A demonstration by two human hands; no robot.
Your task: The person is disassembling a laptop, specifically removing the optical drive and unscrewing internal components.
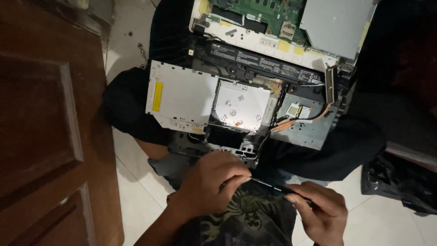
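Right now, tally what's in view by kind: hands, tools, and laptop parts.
Hands: 2, the left hand and the right hand
Thin dark tools: 1, a screwdriver held between both hands
Silver drive units: 1, the disc drive
Long black battery bars: 1, the battery
Green circuit boards: 1, the main board
Total: 6

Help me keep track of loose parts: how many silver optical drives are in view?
2: one optical drive lies on the open laptop chassis left of centre; a second drive sits at the top right, partly cropped. Others may be hidden.
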